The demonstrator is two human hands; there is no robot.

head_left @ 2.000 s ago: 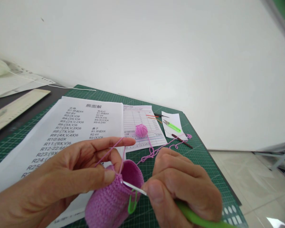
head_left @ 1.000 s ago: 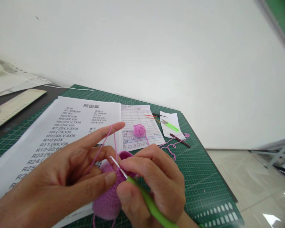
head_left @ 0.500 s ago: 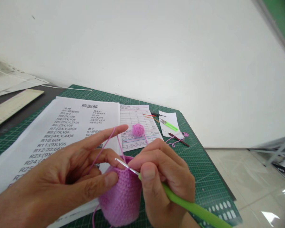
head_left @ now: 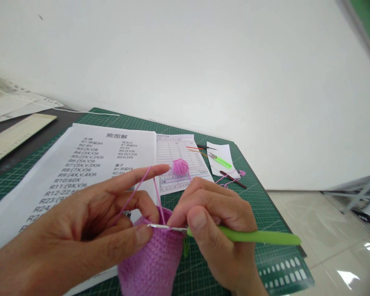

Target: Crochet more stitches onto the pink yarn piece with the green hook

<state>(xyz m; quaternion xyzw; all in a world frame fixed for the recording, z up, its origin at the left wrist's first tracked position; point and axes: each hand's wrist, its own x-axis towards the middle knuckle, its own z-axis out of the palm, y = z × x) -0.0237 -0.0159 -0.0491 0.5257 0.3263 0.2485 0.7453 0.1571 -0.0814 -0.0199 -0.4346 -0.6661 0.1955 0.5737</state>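
Observation:
My left hand [head_left: 111, 218] pinches the upper rim of a pink crocheted piece [head_left: 151, 263] between thumb and bent fingers. Its index finger stretches out, with pink yarn [head_left: 135, 193] looped over it and running down to the rim. In my right hand [head_left: 222, 230] is a crochet hook [head_left: 259, 237] with a green handle, held almost level. The hook's metal shaft lies across the rim, its tip near my left thumb, and yarn crosses the shaft. A small green thing [head_left: 186, 248] shows beside the piece, partly hidden. The pink yarn ball [head_left: 180, 167] rests beyond my hands.
Printed pattern sheets [head_left: 89, 164] and a form [head_left: 172, 185] lie on the green cutting mat [head_left: 265, 213]. Green thread snips [head_left: 220, 160] sit on a white paper at the right, near a dark-handled tool [head_left: 232, 179]. A ruler [head_left: 18, 137] is at far left; a wall stands behind.
My right hand has turned the crochet hook from a slant to nearly level, its tip lower. The crocheted piece has tilted and shifted slightly left and down.

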